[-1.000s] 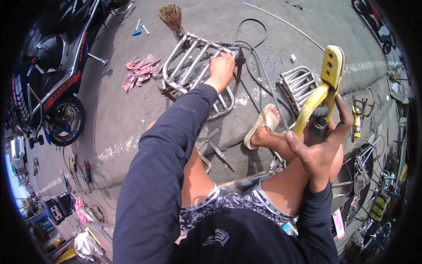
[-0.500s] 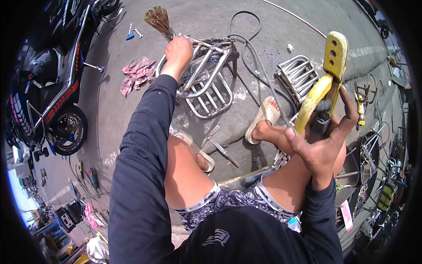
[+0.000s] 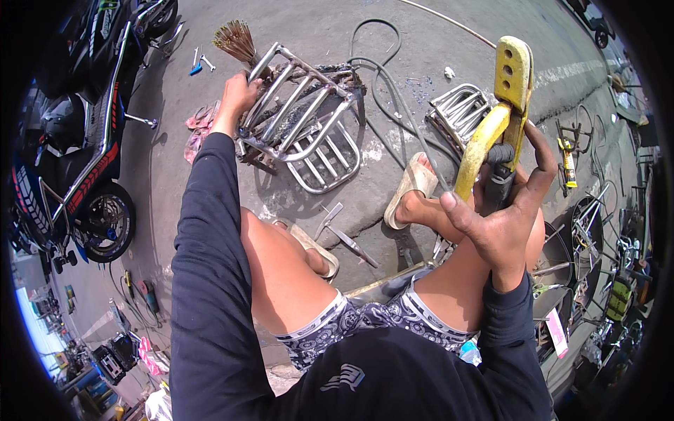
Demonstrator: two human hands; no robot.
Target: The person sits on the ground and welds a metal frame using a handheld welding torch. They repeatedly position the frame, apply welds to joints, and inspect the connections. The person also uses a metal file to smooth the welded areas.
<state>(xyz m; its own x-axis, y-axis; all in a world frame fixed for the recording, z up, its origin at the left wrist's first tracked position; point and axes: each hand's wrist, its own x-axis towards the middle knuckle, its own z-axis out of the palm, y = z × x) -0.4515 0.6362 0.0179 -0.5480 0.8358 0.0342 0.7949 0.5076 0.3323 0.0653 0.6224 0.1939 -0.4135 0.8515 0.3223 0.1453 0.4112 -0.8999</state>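
Note:
My left hand [image 3: 240, 102] is closed round the side bar of a shiny tubular metal rack [image 3: 300, 105]. The rack is tilted over a rough, blackened metal stand [image 3: 359, 95]. Behind my left hand, a bundle of thin brown welding rods [image 3: 236, 42] stands upright, its lower end partly hidden. At the right, my right hand [image 3: 502, 224] grips the dark handle of a yellow welding electrode holder [image 3: 514, 70]. A long thin rod [image 3: 449, 19] runs from its jaws toward the top edge. My right fingertips are partly hidden behind the holder.
A second slatted rack [image 3: 325, 160] lies below the stand, and another [image 3: 460, 116] sits by my right foot. A chipping hammer [image 3: 344, 235] lies between my feet. Looped cable [image 3: 375, 63], a pink rag [image 3: 200, 130] and wrenches [image 3: 206, 63] lie on the ground. A motorcycle [image 3: 91, 154] stands at left.
My left hand has moved left and down, and the rack in it has been tilted up off its earlier position. My right hand still holds the electrode holder, slightly further left in view.

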